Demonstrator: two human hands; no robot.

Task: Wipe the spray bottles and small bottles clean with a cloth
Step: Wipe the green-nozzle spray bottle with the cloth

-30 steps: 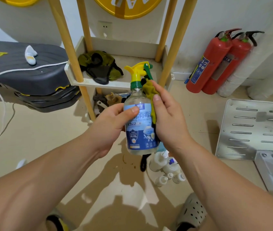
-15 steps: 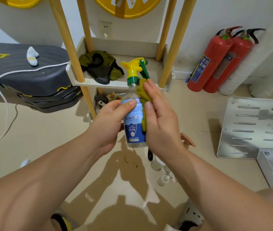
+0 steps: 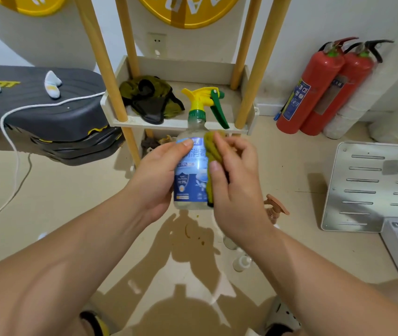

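Before the shelf, our left hand grips the spray bottle upright while our right hand clutches the cloth against its three-o'clock side (wiping underway), so next, we judge, turn it to unwiped faces.

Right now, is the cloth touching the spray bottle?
Touching. The head view shows the right hand pressing the olive cloth against the right side of the spray bottle, with no gap between them.
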